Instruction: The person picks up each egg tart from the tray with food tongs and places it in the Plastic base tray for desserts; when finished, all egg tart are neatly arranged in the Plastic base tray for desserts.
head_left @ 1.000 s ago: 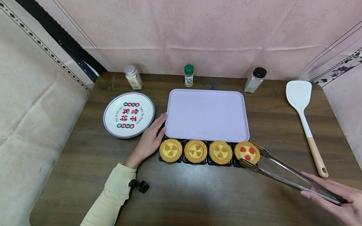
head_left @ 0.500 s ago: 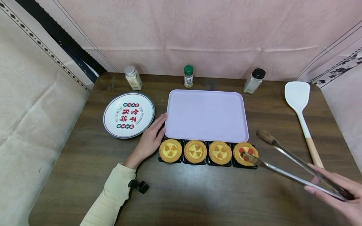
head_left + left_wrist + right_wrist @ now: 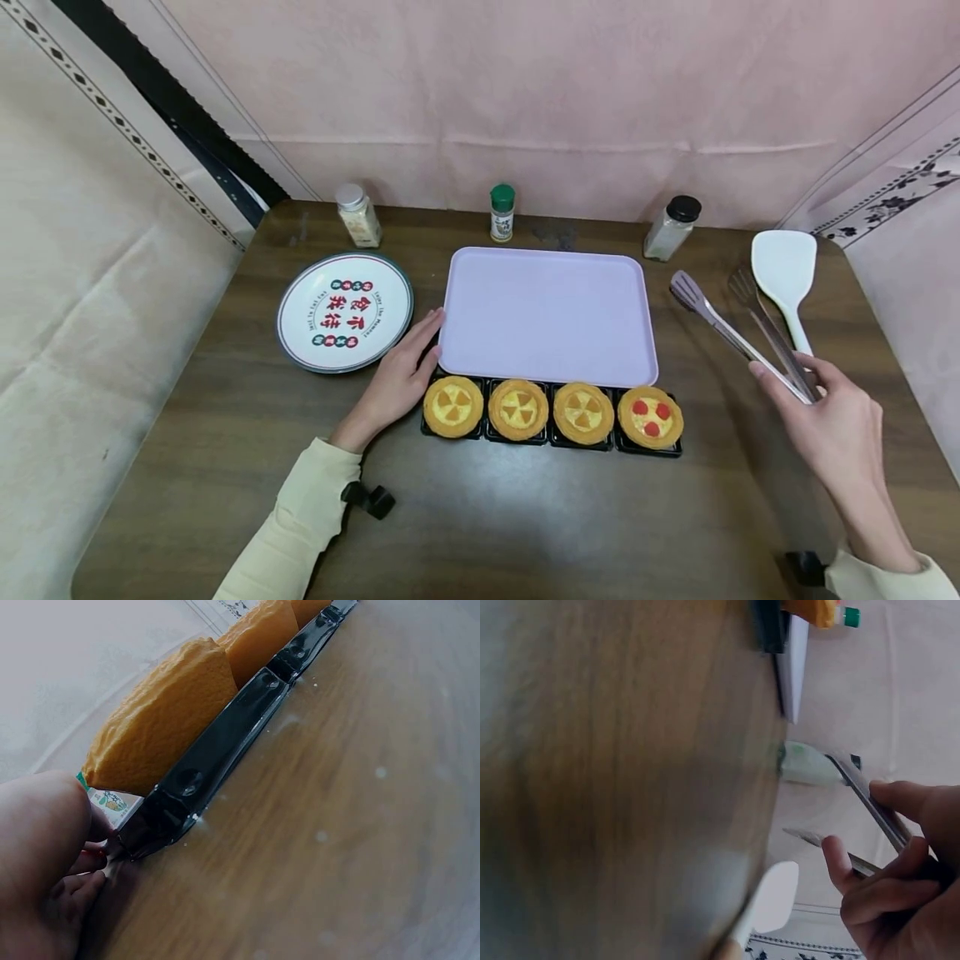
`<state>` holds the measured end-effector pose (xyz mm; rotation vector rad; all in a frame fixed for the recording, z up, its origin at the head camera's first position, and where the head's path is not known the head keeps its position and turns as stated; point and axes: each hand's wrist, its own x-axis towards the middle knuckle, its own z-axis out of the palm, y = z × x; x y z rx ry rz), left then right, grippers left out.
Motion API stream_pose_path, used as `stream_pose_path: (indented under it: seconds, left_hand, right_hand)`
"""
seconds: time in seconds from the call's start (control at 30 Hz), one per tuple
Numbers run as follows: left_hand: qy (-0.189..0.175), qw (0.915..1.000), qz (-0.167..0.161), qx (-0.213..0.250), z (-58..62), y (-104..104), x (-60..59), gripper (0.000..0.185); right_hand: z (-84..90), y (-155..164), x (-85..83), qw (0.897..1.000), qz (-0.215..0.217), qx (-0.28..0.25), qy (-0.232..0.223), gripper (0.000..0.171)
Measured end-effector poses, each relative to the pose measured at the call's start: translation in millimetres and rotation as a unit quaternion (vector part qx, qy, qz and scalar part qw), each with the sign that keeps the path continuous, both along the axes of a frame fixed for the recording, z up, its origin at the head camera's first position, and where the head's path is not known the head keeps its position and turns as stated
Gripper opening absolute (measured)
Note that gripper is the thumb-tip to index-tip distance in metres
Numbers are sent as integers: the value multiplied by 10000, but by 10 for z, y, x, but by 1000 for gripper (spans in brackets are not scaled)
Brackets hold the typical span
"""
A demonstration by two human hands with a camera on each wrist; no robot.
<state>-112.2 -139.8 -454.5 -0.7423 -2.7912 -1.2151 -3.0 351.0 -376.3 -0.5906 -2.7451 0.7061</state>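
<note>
Tongs (image 3: pixel 738 333) gripped by right hand (image 3: pixel 821 421) fingers; left hand (image 3: pixel 397 375) flat, fingers straight, touching tray (image 3: pixel 547 312); plate (image 3: pixel 345 310) writing unreadable.

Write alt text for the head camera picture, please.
A person's right hand holds metal tongs above a wooden table; the left hand rests beside a black tray of four tarts, in front of an empty pink tray.

printed plate (image 3: pixel 345 312), three spice jars (image 3: pixel 502 212); white spatula (image 3: pixel 784 271), right

Lilac tray (image 3: pixel 547 317), 4 orange-yellow tarts (image 3: pixel 551 410).
</note>
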Motion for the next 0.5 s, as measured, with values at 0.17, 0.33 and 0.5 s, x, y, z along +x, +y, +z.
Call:
stream_pose_path:
  seconds: [0.17,0.33,0.5]
  left_hand:
    - [-36,10000,-3,-37,-9,12,11,51]
    - [-26,10000,-3,-14,1,17,6,51]
    - [-20,10000,20,-2,-13,9,3,51]
  right_hand:
    - [-102,9,-69,9998,77,-25,-197,71]
    - [-142,14,-92,9979,188,-136,-604,78]
    - [-206,33,-120,9909,347,-530,-1189,83]
